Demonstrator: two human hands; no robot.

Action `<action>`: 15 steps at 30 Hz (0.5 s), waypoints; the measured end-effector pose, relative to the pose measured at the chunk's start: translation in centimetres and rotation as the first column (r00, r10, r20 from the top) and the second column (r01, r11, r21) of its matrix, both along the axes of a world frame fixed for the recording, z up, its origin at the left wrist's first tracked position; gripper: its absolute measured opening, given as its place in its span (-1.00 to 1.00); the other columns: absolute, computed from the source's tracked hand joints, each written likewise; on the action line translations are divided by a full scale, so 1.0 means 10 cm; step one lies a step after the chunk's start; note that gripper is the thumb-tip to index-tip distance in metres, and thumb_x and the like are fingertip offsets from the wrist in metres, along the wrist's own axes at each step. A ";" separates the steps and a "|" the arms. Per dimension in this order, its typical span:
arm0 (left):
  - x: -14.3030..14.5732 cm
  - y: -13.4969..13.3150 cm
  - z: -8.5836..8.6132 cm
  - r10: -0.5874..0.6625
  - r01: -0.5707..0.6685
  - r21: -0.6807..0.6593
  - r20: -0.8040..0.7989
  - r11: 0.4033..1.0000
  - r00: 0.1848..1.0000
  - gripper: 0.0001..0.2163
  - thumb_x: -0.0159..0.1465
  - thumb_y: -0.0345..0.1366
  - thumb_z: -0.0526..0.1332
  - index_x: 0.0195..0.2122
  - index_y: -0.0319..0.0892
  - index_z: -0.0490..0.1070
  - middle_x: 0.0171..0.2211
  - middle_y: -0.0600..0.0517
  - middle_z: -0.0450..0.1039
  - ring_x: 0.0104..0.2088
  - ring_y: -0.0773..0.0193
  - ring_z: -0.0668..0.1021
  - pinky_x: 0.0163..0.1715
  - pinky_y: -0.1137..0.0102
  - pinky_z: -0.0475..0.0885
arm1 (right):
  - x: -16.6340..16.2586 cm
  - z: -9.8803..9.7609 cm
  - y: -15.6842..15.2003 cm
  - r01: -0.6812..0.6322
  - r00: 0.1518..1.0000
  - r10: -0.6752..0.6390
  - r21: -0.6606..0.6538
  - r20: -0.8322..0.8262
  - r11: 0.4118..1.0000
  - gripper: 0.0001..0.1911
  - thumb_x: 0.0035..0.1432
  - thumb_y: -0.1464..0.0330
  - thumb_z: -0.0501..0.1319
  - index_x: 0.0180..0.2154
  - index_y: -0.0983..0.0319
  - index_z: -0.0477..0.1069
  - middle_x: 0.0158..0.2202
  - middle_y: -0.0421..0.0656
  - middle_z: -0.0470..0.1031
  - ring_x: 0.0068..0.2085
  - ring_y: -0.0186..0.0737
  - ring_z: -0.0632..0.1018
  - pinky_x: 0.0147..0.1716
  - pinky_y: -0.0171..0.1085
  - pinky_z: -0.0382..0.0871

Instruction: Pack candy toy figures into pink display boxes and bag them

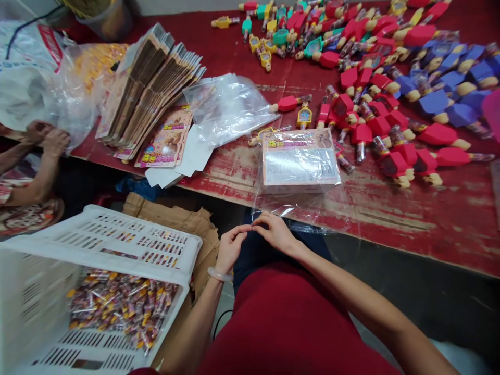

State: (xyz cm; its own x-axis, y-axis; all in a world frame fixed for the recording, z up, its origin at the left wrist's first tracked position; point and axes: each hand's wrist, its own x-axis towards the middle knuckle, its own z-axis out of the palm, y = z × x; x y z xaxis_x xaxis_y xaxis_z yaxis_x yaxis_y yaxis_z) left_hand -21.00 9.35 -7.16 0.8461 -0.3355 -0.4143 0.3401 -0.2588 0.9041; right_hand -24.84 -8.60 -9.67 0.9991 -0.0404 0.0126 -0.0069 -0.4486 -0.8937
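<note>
A box with a printed card face point(300, 156) lies at the table's near edge inside a clear plastic bag point(289, 211), whose loose mouth hangs over the edge towards me. At the bag's near left corner, my right hand point(276, 233) is closed in a pinch on the film. My left hand point(231, 247), with a pale bangle point(220, 274) at the wrist, meets it fingertip to fingertip. Its thumb and forefinger are pressed together too; whatever is between them is too small to make out.
Red, blue, green and yellow toys point(361, 130) cover the table's point(230, 179) right and back. Leftward lie clear bags point(230, 109), stacked folded cartons point(148, 88) and printed cards point(166, 138). A white crate point(144, 229) of small wrapped pieces stands below. Another person's hands point(49, 138) are far left.
</note>
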 end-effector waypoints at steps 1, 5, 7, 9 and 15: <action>0.01 -0.01 -0.01 0.014 -0.014 -0.010 -0.020 1.000 1.000 -0.77 0.13 -0.19 0.29 -0.29 -0.17 0.67 -0.22 -0.05 0.66 -0.12 0.13 0.62 0.02 0.29 0.44 | 0.00 0.01 -0.01 -0.005 1.000 0.006 0.008 -0.004 1.000 -0.89 0.24 0.51 0.29 -0.32 0.20 0.50 -0.32 -0.20 0.49 -0.26 -0.23 0.52 -0.24 -0.26 0.37; 0.07 -0.11 -0.09 0.075 -0.080 -0.034 -0.123 0.996 0.990 -0.64 0.16 0.02 0.29 -0.41 -0.23 0.63 -0.38 -0.07 0.63 -0.28 0.17 0.59 -0.12 0.31 0.46 | -0.05 0.01 0.04 -0.009 0.999 0.014 -0.111 0.041 0.994 -0.87 0.19 0.53 0.26 -0.37 0.20 0.41 -0.35 -0.19 0.44 -0.31 -0.23 0.47 -0.29 -0.28 0.32; 0.14 -0.20 -0.12 0.048 -0.050 -0.012 -0.162 0.999 0.986 -0.58 0.10 0.10 0.33 -0.47 -0.24 0.59 -0.46 -0.04 0.58 -0.38 0.23 0.55 -0.23 0.35 0.43 | -0.05 -0.02 0.12 0.010 0.991 0.023 -0.245 0.129 0.969 -0.89 0.22 0.50 0.22 -0.35 0.20 0.39 -0.33 -0.15 0.44 -0.30 -0.19 0.46 -0.27 -0.24 0.32; 0.21 -0.30 -0.13 -0.021 0.024 0.020 -0.154 1.000 0.988 -0.58 0.02 0.10 0.39 -0.54 -0.24 0.54 -0.52 0.00 0.52 -0.46 0.30 0.48 -0.34 0.39 0.37 | -0.07 -0.05 0.18 0.041 0.972 0.049 -0.369 0.231 0.929 -0.88 0.28 0.47 0.14 -0.33 0.20 0.39 -0.32 -0.09 0.45 -0.30 -0.14 0.45 -0.26 -0.20 0.31; 0.39 -0.32 -0.13 -0.056 0.063 0.146 -0.054 0.987 0.997 -0.62 0.01 0.04 0.40 -0.59 -0.21 0.49 -0.56 0.02 0.51 -0.51 0.34 0.43 -0.42 0.42 0.28 | -1.24 -0.20 -0.45 -0.068 0.974 0.174 -0.543 0.145 0.837 -0.73 0.35 0.41 0.02 -0.35 0.14 0.44 -0.36 -0.05 0.48 -0.30 -0.10 0.52 -0.27 -0.14 0.39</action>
State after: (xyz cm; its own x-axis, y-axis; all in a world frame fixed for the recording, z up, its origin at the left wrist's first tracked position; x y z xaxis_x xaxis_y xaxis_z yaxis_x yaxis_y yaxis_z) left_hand -17.05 6.13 -8.45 0.8037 -0.3167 -0.5037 0.3636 -0.4088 0.8371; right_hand -37.28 -13.13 -11.68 0.9733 0.1461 0.1771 0.2165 -0.8406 -0.4965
